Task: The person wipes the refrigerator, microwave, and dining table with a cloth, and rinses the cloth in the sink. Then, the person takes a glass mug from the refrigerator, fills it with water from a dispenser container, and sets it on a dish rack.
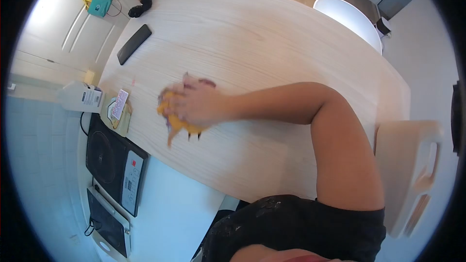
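Bundle [181,124], yellow; right hand [198,103] atop

A bunched yellow cloth-like thing [177,123], blurred, lies on the pale table [272,43] beneath the right hand [195,103].

the person wears a black, matte fabric top [291,225] with a short, loose sleeve [357,221] ending well above the elbow; pale, whitish smudges [273,205] fleck the dark cloth. the right arm [335,140] is bare below the hem, and the right hand [196,103] is bare too.
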